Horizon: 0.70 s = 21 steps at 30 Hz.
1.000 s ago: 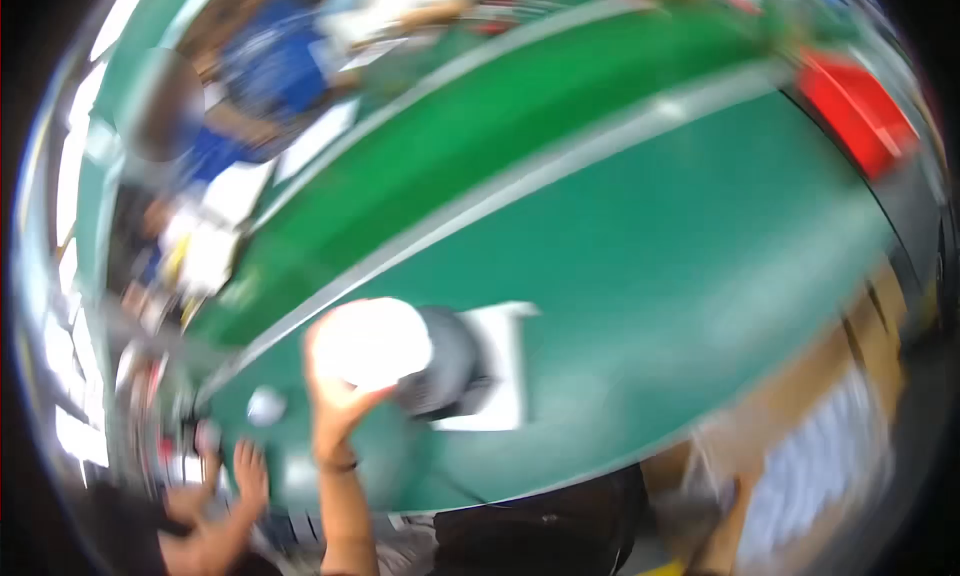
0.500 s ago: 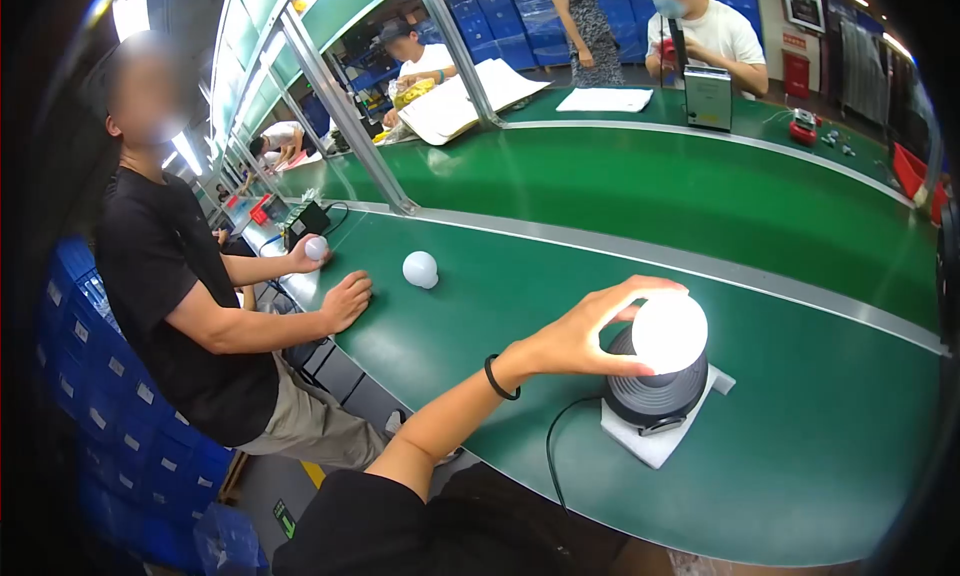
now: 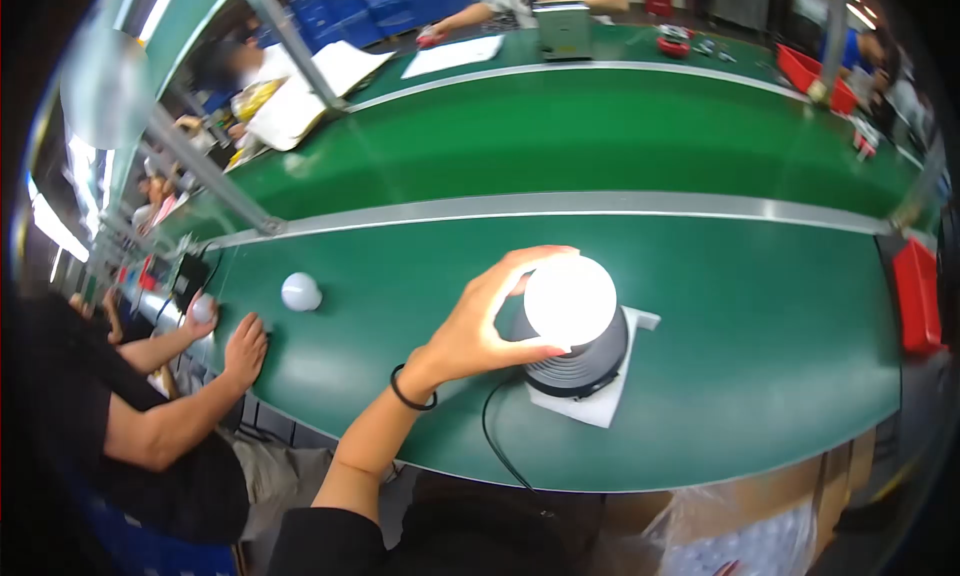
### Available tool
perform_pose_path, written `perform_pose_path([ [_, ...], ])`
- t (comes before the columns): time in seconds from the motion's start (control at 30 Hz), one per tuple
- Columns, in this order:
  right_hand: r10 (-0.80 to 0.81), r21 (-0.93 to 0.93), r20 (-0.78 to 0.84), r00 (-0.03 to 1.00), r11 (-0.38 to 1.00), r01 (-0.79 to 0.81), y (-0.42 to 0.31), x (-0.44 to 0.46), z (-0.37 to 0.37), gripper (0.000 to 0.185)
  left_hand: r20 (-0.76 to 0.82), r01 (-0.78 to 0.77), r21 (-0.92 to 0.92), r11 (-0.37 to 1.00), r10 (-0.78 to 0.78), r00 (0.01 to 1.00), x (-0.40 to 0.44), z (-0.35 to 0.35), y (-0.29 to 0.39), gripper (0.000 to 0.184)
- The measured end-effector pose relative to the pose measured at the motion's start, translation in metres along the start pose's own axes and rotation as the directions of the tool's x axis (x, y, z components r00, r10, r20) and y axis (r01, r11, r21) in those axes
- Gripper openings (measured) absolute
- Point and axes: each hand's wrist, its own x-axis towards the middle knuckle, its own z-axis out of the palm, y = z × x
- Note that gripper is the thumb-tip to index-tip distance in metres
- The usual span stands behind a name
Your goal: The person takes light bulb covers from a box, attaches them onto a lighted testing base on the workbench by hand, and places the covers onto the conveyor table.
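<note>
right hand [image 3: 728, 568]: sliver at bottom edge, grip cannot be told | left hand [image 3: 468, 333]: fingers curled around lit globe bulb [image 3: 570, 299] | bulb atop grey ribbed base [image 3: 568, 378], on white pad [image 3: 612, 401], on green desk [image 3: 740, 376] | co-worker's hand [image 3: 192, 321] gripping third bulb [image 3: 204, 308] | unlit bulb [image 3: 300, 292] lying left | conveyor belt [image 3: 560, 136] beyond

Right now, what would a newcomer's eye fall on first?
Probably the glowing bulb near the middle, held by the person's left hand over a ribbed grey base. Next might come the unlit bulb farther left on the green tabletop, and the red bin at far right.
</note>
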Motion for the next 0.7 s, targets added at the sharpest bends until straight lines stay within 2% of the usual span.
perform_pose_path([
  [0.07,0.072,0.261,0.000,0.997,0.963,-0.070,-0.047,0.004,-0.007,0.061,0.008,-0.019,0.026,1.000,0.018,1.000,0.001,-0.003,0.000,0.078],
  [0.1,0.167,0.492,0.044,0.985,0.855,-0.167,-0.085,0.015,0.003,0.060,0.009,-0.027,0.041,0.999,0.026,1.000,0.000,-0.003,0.000,0.078],
  [0.13,0.221,0.701,0.122,0.968,0.671,-0.242,-0.120,0.026,0.011,0.059,0.007,-0.040,0.002,0.999,0.040,0.999,0.001,-0.001,-0.001,0.077],
  [0.17,0.227,0.823,0.212,0.951,0.483,-0.298,-0.155,0.034,0.017,0.058,0.011,-0.049,-0.012,0.999,0.049,0.999,0.002,-0.001,-0.001,0.077],
  [0.23,-0.155,0.857,0.289,0.945,0.482,-0.183,-0.237,0.012,0.033,0.064,0.003,-0.063,-0.035,0.997,0.063,0.998,0.001,-0.001,-0.003,0.077],
  [0.3,-0.248,0.871,0.385,0.889,0.415,-0.261,-0.320,-0.011,0.053,0.090,-0.003,-0.045,-0.094,0.995,0.045,0.999,0.000,-0.001,-0.004,0.076],
  [0.37,-0.406,0.808,0.588,0.700,0.325,-0.491,-0.359,-0.027,0.074,0.090,-0.008,-0.017,-0.164,0.986,0.016,1.000,-0.002,-0.001,-0.006,0.077],
  [0.43,-0.497,0.666,0.719,0.486,0.295,-0.685,-0.409,-0.059,0.091,0.090,-0.015,0.014,-0.246,0.969,-0.018,1.000,-0.005,-0.002,-0.010,0.079],
  [0.57,-0.696,0.689,0.675,0.247,0.474,-0.549,-0.480,-0.113,0.109,0.087,0.003,-0.005,-0.288,0.958,0.006,1.000,-0.007,-0.004,-0.016,0.081],
  [0.63,-0.769,0.762,0.605,0.205,0.486,-0.428,-0.496,-0.123,0.114,0.084,0.021,0.015,-0.297,0.955,-0.009,1.000,-0.006,-0.004,-0.015,0.082],
  [0.67,-0.746,0.727,0.635,0.203,0.487,-0.484,-0.502,-0.130,0.115,0.085,0.035,-0.006,-0.278,0.961,0.016,0.999,-0.006,-0.005,-0.016,0.081],
  [0.7,-0.755,0.746,0.617,0.223,0.469,-0.473,-0.505,-0.136,0.118,0.083,0.049,-0.029,-0.260,0.965,0.043,0.998,-0.005,-0.007,-0.017,0.081],
])
